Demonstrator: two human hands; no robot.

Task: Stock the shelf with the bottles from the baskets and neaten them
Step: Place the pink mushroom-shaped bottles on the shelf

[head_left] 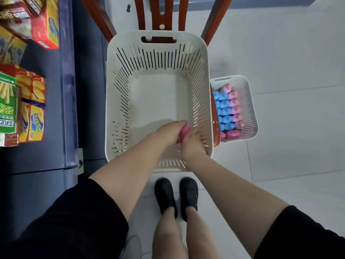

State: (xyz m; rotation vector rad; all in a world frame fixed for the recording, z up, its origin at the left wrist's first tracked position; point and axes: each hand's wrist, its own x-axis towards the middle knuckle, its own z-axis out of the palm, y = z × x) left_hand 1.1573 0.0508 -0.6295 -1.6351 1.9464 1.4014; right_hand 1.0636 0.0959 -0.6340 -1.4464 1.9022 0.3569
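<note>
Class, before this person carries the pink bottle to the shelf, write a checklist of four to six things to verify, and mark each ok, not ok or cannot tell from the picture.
1. Pink plastic bottle held: ok, left hand and right hand both grip it.
2. Large white slotted plastic basket on the wooden chair emptied: ok, only the held bottle is over it.
3. More stock left: ok, small white basket on the floor holds blue and pink bottles.
4. Free shelf space for bottles: cannot tell; only snack boxes show.
5. Bottle cap closed: cannot tell, hands cover it.

Pale tiled floor (291, 139); reddish wooden chair (162, 14) against wall; dark blue shelving (56, 109) at left (dim light).
</note>
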